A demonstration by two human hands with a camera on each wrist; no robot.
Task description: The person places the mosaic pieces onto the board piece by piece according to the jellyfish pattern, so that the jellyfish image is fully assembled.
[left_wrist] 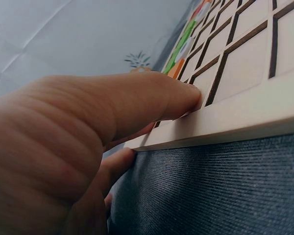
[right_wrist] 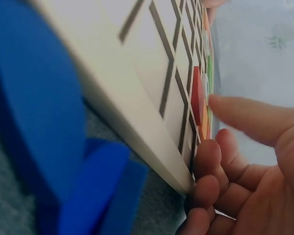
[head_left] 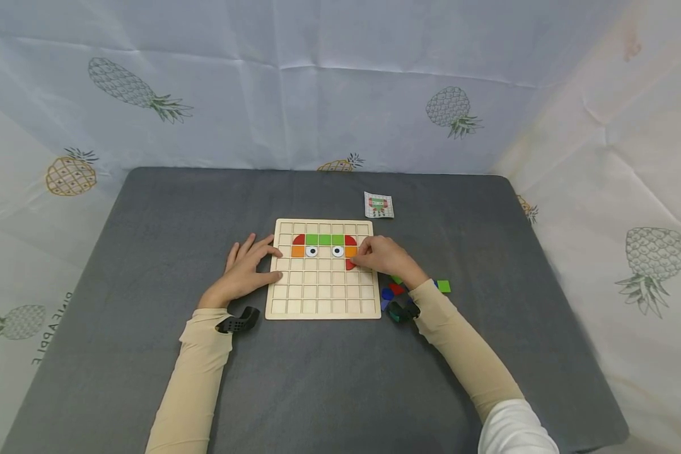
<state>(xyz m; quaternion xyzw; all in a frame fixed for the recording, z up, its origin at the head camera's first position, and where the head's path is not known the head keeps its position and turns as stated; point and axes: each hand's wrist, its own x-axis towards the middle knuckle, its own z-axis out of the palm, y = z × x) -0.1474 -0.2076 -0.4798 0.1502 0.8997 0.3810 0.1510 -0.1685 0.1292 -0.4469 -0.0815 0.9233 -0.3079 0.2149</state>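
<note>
A wooden grid board (head_left: 323,309) lies on the table with red, green, orange and eye pieces in its upper cells. My left hand (head_left: 244,271) rests at its left edge, fingers spread; the thumb (left_wrist: 181,98) presses on the rim in the left wrist view. Over the board's right edge, my right hand (head_left: 388,255) is at a red rounded piece (head_left: 349,265) below the right orange square (head_left: 350,251). In the right wrist view its thumb (right_wrist: 235,110) is close to the red piece (right_wrist: 197,95), apart from the loosely curled fingers. Whether the thumb touches it, I cannot tell.
A small printed pattern card (head_left: 379,205) lies behind the board's right corner. Right of the board are loose pieces, among them a blue round one (head_left: 387,294), a red one (head_left: 396,289) and a green square (head_left: 443,286), partly hidden by the right arm.
</note>
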